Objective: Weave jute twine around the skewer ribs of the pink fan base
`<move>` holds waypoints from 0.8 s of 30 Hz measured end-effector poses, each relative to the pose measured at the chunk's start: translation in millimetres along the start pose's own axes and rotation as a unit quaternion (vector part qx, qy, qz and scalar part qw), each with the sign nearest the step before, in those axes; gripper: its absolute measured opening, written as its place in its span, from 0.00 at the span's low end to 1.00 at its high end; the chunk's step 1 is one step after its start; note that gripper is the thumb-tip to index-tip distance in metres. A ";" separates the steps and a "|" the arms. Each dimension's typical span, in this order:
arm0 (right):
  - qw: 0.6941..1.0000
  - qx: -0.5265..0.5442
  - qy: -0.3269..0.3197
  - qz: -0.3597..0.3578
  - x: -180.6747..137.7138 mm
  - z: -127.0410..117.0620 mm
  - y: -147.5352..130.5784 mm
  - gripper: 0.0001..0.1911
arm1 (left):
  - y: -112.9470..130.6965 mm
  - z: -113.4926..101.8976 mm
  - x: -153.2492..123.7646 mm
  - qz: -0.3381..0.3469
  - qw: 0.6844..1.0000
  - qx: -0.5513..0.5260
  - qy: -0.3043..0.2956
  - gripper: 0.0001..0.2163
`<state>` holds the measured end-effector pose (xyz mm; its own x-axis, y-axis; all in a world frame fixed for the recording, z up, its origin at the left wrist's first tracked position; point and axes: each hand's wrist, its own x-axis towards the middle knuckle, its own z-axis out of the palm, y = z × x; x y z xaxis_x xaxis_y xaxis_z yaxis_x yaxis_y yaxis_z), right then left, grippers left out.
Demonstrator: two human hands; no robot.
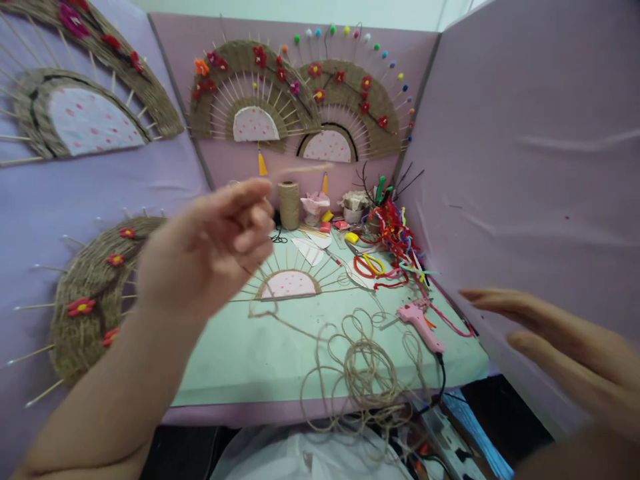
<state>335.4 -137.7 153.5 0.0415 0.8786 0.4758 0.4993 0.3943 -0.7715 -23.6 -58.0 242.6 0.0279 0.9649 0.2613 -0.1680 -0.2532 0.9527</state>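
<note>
My left hand [215,243] is raised above the table with its fingers pinched on a thin wooden stick [305,169] that points right and is blurred by motion. My right hand [555,353] hovers at the right edge, fingers stretched out and apart, holding nothing, close to the purple side wall. Below them on the mint green table [240,353] lies a half-made fan [293,280]: a pink dotted half-disc with sticks fanning out of it. A loose tangle of jute twine [367,373] trails from it to the table's front edge.
A pink glue gun [420,323] lies right of the twine. A twine spool [289,204], scissors [367,265], pipe cleaners [395,233] and small cups crowd the back. Finished twine fans [255,93] with red flowers hang on the purple walls; one fan [93,293] is at the left.
</note>
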 end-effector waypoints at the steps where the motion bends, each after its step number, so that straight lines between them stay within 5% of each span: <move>1: 0.999 0.020 -0.041 0.005 7.8 17.7 -5.4 0.15 | -9.4 12.4 -8.0 -0.027 0.998 -0.034 -0.036 0.12; 4: 0.981 0.157 -0.109 0.018 17.9 79.3 -21.2 0.24 | -53.2 48.3 -31.1 -0.149 0.969 -0.130 -0.150 0.08; 8: 0.944 0.297 -0.109 0.091 12.0 142.0 -24.3 0.20 | -112.0 73.5 -54.3 -0.218 0.948 -0.190 -0.135 0.05; 14: 0.900 0.408 0.042 0.147 26.9 162.5 4.1 0.14 | -152.3 46.7 -59.0 -0.176 0.975 -0.072 -0.111 0.06; 16: 0.911 0.375 0.042 0.166 40.2 168.4 21.0 0.13 | -163.4 29.1 -53.4 -0.215 0.975 -0.059 -0.027 0.11; 19: 0.951 0.234 -0.090 0.181 57.0 192.1 49.1 0.16 | -183.0 4.5 -42.3 -0.292 0.926 -0.185 0.151 0.10; 21: 0.977 0.088 -0.152 0.118 64.2 215.0 64.5 0.17 | -194.6 -7.6 -35.8 -0.292 0.891 -0.253 0.239 0.12; 24: 0.983 -0.083 -0.165 0.015 69.8 246.0 77.9 0.16 | -205.1 -16.9 -28.4 -0.300 0.854 -0.306 0.293 0.13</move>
<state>164.2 20.6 22.8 -0.2103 0.9398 0.2695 0.6380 0.3408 -0.6905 -6.6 -32.3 37.2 -0.1786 0.8229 -0.5394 -0.7864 0.2101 0.5809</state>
